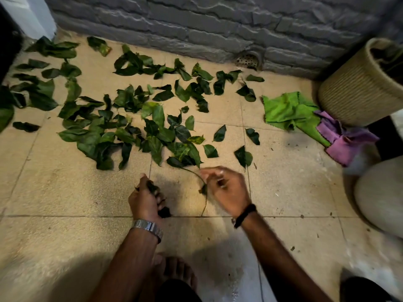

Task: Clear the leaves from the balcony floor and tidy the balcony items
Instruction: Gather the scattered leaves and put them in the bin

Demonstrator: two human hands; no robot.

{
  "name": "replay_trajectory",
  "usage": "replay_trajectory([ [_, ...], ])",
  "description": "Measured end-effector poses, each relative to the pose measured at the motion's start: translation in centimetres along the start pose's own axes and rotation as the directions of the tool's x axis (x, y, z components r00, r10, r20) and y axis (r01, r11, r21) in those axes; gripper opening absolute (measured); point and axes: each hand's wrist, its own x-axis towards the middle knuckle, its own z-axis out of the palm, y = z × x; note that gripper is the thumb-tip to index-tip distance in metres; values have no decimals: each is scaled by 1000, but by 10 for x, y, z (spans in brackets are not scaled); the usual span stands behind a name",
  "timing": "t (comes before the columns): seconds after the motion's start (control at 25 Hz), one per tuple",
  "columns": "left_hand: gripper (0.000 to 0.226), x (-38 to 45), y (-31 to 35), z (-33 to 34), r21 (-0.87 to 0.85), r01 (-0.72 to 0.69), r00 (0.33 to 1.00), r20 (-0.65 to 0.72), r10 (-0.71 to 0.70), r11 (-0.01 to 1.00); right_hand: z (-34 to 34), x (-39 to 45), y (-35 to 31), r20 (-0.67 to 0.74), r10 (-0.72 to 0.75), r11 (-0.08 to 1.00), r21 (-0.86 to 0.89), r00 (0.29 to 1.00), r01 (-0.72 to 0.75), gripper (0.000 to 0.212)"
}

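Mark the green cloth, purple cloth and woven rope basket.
green cloth [285, 110]: head view, middle of the crumpled fabric.
purple cloth [344, 142]: head view, central fold.
woven rope basket [357, 88]: head view, outer side wall.

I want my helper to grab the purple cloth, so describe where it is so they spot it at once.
Find the woven rope basket by the grey stone wall, at the right. At its foot two cloths lie bunched on the floor tiles. The purple cloth lies nearer the camera, partly overlapping the bright green cloth.
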Motion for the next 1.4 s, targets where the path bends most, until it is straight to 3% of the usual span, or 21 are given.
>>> replay_trajectory([
  [0.08,38,-1,1,-1,-14,31,999,34,-31,999,-33,33,37,-249,23,957,-276,968,-94,25],
  [0.2,39,-5,-2,0,0,63,995,72,-62,998,-60,60,80,-268,106,800,-549,957,-243,40],
  [0.36,39,-10,-3,2,16,63,995,74,-64,998,-61,59,88,-386,42,866,-446,922,-226,24],
  [0.48,41,-11,-2,5,42,72,991,112,-76,997,-35,38,69,-463,46,971,-189,885,-149,16],
  [0.56,39,-14,-2,8,56,65,986,153,-73,996,-6,13,46,-411,106,994,29,906,-104,18],
  [0.6,37,-15,-3,10,63,73,981,177,-83,995,10,2,34,-376,73,997,40,924,-62,19],
  [0.72,54,-9,-12,13,79,138,953,260,-154,987,53,-19,6,-226,-177,979,-144,958,147,19],
  [0.8,57,-3,-10,11,23,153,952,265,-153,988,71,-24,-14,-1,-291,930,-237,957,282,25],
  [0.92,44,11,3,5,-145,175,977,149,-153,974,63,-23,-24,342,-365,868,-212,866,449,40],
  [1.0,49,14,16,2,-174,173,983,99,-158,969,33,-10,-11,338,-306,896,-212,890,389,39],
  [1.12,51,11,22,3,-166,194,976,131,-173,967,-30,36,27,80,-94,915,-385,992,118,37],
  [1.24,41,9,17,4,-201,146,983,143,-118,969,-85,89,72,-116,-71,752,-659,991,-24,35],
  [1.4,36,12,12,2,-172,123,979,185,-91,977,-100,132,107,-190,-27,649,-750,981,-127,44],
])
